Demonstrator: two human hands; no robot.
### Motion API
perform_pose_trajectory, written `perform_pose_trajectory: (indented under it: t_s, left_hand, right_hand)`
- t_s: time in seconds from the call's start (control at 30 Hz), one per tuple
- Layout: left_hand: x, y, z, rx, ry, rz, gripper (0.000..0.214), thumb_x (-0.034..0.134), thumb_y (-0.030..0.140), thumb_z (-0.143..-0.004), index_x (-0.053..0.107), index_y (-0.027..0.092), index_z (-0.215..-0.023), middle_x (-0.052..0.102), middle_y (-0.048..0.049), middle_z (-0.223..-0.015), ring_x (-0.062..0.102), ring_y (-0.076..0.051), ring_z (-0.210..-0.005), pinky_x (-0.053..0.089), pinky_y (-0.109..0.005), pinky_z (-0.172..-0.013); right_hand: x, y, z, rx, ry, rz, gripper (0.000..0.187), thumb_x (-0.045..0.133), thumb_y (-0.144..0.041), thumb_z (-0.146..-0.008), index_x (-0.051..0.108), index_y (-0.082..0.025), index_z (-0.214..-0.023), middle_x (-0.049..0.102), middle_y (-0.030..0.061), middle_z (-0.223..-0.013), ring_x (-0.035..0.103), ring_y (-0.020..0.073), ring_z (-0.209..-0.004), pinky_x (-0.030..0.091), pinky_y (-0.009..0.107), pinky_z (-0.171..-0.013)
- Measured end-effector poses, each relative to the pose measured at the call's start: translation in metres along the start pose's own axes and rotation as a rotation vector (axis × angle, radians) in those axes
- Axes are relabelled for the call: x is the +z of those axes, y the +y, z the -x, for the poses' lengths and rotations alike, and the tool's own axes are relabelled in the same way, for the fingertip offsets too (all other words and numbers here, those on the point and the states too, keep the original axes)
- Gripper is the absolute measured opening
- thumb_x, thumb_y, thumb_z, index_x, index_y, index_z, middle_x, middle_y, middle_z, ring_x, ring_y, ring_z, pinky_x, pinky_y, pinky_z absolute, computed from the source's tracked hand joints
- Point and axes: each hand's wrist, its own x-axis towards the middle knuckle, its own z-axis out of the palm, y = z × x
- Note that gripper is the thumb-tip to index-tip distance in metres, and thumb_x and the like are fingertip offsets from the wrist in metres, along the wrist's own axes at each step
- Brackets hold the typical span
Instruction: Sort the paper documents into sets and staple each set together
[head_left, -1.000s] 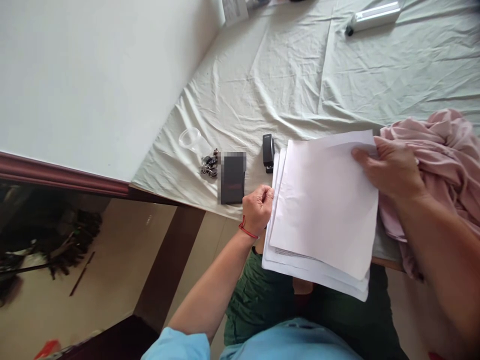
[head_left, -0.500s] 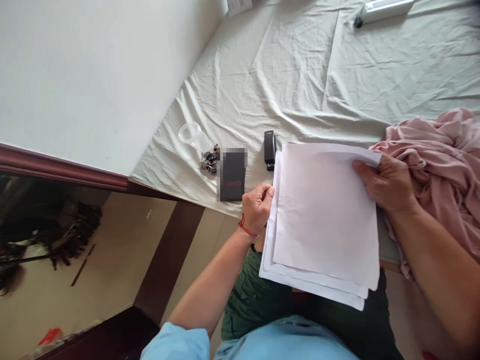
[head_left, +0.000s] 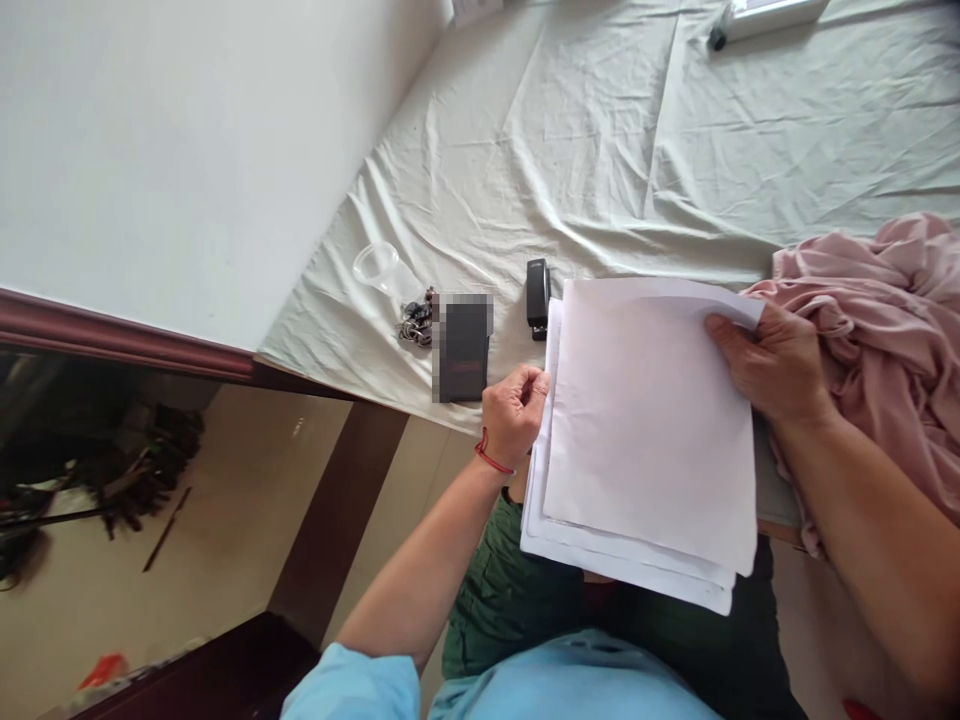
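Observation:
Several loose sheets of white paper (head_left: 652, 430) are held up over my lap, their lower edges fanned unevenly. My right hand (head_left: 780, 360) grips the upper right corner, thumb on top, and the top sheet bends there. At the left edge my left hand (head_left: 516, 410) is closed, thumb pressed to the curled fingers, pinching the paper's side; its fingertips are partly hidden. Just beyond the upper left corner of the sheets stands a black stapler (head_left: 538, 298). A dark flat case (head_left: 465, 350), partly blurred out, lies left of it.
Keys (head_left: 416, 322) and a clear plastic cup (head_left: 377, 267) lie left of the dark case on the pale cloth (head_left: 600, 150). A crumpled pink cloth (head_left: 892, 340) is beside my right forearm. A white box-like object (head_left: 776, 18) sits at the far edge. A wall (head_left: 187, 150) bounds the left side.
Almost nothing differs. The top sheet has shifted slightly upward, and the lower edges of the stack lie a little differently. Both hands keep their grip.

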Motion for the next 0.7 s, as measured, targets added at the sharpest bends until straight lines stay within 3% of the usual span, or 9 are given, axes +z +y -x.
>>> perform_pose_trajectory:
  t_s: [0.2, 0.27, 0.4, 0.5, 0.6, 0.7]
  left_hand:
    - [0.000, -0.002, 0.001, -0.024, -0.014, -0.034, 0.026, 0.057, 0.036, -0.096, 0.060, 0.020, -0.075, 0.049, 0.0055, -0.058, 0.045, -0.010, -0.055, 0.034, -0.024, -0.058]
    - [0.000, -0.003, 0.001, -0.032, -0.015, -0.046, 0.026, 0.056, 0.037, -0.096, 0.060, 0.020, -0.076, 0.050, 0.0052, -0.059, 0.046, -0.010, -0.056, 0.034, -0.024, -0.058]
    - [0.000, -0.003, 0.000, -0.040, -0.016, -0.060, 0.027, 0.055, 0.038, -0.097, 0.062, 0.020, -0.078, 0.053, 0.0044, -0.060, 0.047, -0.011, -0.056, 0.035, -0.025, -0.059]
    - [0.001, -0.003, 0.000, -0.047, -0.016, -0.069, 0.027, 0.055, 0.039, -0.097, 0.063, 0.020, -0.079, 0.054, 0.0040, -0.060, 0.048, -0.011, -0.056, 0.035, -0.024, -0.059]
    - [0.000, -0.002, 0.000, -0.040, -0.013, -0.070, 0.026, 0.055, 0.038, -0.097, 0.064, 0.020, -0.080, 0.055, 0.0038, -0.061, 0.048, -0.011, -0.058, 0.036, -0.024, -0.060]
    - [0.000, -0.001, 0.000, -0.040, -0.015, -0.051, 0.026, 0.056, 0.037, -0.097, 0.064, 0.020, -0.080, 0.054, 0.0040, -0.062, 0.048, -0.011, -0.059, 0.036, -0.024, -0.061]
  right_hand:
    - [0.002, 0.002, 0.002, 0.065, 0.030, 0.051, 0.027, 0.067, -0.046, -0.091, 0.071, -0.019, -0.095, 0.059, 0.0000, -0.081, 0.048, 0.0141, -0.071, 0.042, 0.032, -0.072]
    - [0.002, 0.001, 0.002, 0.002, 0.074, 0.082, 0.026, 0.067, -0.046, -0.091, 0.069, -0.019, -0.092, 0.059, 0.0010, -0.083, 0.050, 0.0154, -0.074, 0.042, 0.033, -0.073]
    - [0.002, -0.005, 0.003, -0.273, 0.180, 0.185, 0.021, 0.067, -0.042, -0.092, 0.069, -0.021, -0.092, 0.054, 0.0011, -0.079, 0.049, 0.0170, -0.076, 0.044, 0.036, -0.080]
    - [0.002, -0.009, 0.005, -0.237, 0.201, 0.210, 0.019, 0.069, -0.042, -0.092, 0.072, -0.023, -0.093, 0.053, -0.0011, -0.072, 0.046, 0.0162, -0.074, 0.043, 0.038, -0.085]
    - [0.003, -0.009, 0.005, -0.178, 0.210, 0.100, 0.019, 0.072, -0.042, -0.089, 0.072, -0.023, -0.090, 0.060, -0.0002, -0.077, 0.050, 0.0165, -0.078, 0.043, 0.036, -0.083]
    - [0.004, -0.009, 0.002, -0.256, 0.207, 0.008, 0.012, 0.074, -0.035, -0.089, 0.073, -0.023, -0.090, 0.059, -0.0004, -0.080, 0.052, 0.0153, -0.078, 0.043, 0.033, -0.079]
